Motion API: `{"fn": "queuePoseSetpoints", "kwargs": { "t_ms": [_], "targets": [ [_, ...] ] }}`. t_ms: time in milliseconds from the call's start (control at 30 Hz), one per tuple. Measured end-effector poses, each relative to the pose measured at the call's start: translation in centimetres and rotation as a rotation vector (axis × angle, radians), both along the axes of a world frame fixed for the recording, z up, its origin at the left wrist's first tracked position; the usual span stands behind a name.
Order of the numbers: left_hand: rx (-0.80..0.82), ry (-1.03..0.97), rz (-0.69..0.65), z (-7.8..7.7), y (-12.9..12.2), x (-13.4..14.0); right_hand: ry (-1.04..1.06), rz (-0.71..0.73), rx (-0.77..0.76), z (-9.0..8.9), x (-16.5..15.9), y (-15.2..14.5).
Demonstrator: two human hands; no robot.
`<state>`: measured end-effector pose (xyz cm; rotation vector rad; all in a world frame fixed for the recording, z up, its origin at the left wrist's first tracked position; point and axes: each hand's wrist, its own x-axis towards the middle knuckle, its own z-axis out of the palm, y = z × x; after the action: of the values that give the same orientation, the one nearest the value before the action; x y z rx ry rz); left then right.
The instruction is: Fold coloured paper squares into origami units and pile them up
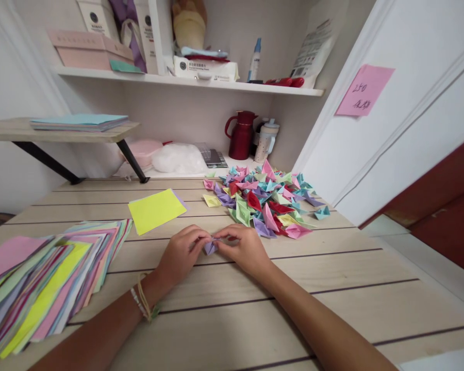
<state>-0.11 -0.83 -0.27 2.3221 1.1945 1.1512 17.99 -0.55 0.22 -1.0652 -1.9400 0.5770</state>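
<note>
Between both hands, just above the wooden table (232, 299), is a small folded piece of purple paper (210, 248). My left hand (181, 252) pinches its left side between thumb and fingertips. On the other side my right hand (245, 247) pinches it in the same way. Fingers cover part of the folds. Beyond my right hand lies a heap of folded paper boats (268, 198) in pink, red, green, yellow, blue and purple. A yellow paper sheet (156, 210) rests past my left hand, with a purple edge showing beneath it.
Fanned stacks of coloured paper (58, 278) cover the table's left side. A small raised shelf (7, 130) holds more sheets. At the back stand a red jug (242, 136) and a pale tumbler (266, 141). A pink note (365, 90) is stuck on the right wall.
</note>
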Motion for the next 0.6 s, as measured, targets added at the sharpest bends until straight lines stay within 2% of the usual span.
{"fn": "queuePoseSetpoints", "kwargs": {
  "t_ms": [133,367,533,600],
  "targets": [
    [-0.016,-0.035,0.039,-0.04,-0.05,0.08,-0.045,-0.02,0.052,0.45,0.04,-0.21],
    [-0.167,-0.221,0.099,0.01,-0.01,0.34,-0.027,-0.048,0.032,0.57,-0.15,-0.4],
    [-0.09,-0.177,0.116,-0.08,-0.28,0.33,-0.175,-0.114,0.135,0.56,-0.16,-0.62],
    [-0.077,-0.201,0.135,-0.13,-0.4,0.35,-0.219,-0.093,0.165,0.66,-0.23,-0.68]
  ]
}}
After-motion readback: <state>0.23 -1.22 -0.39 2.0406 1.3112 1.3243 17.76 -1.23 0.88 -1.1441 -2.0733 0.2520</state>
